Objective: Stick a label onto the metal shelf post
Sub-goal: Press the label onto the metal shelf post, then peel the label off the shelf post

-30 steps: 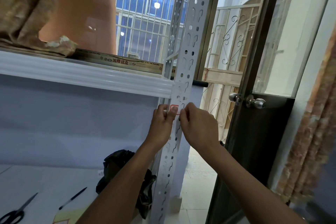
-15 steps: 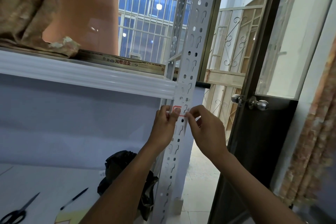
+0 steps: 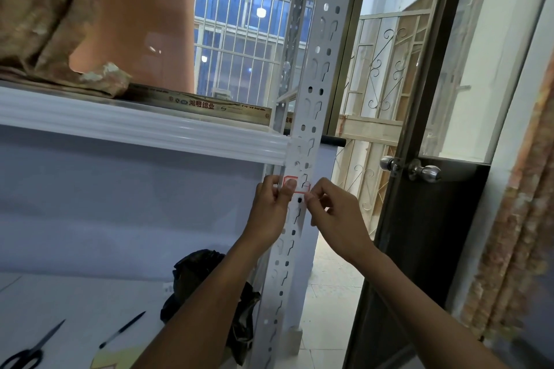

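A white perforated metal shelf post [image 3: 317, 75] runs up the middle of the head view. A small white label with a red border [image 3: 296, 184] lies against the post just below the shelf beam. My left hand [image 3: 271, 210] presses its thumb on the label's left part. My right hand [image 3: 335, 216] pinches the label's right lower edge between thumb and forefinger. The fingers hide part of the label.
A white shelf beam [image 3: 135, 126] carries folded fabric [image 3: 45, 15] and a long flat box [image 3: 204, 105]. On the lower shelf lie scissors [image 3: 30, 350], a pen [image 3: 123, 329] and a black bag [image 3: 207, 287]. A glass door with a knob [image 3: 425, 172] stands at right.
My right hand has drawn back a little to the right and opened its outer fingers, now pinching only the label's edge. The left thumb stays on the label.
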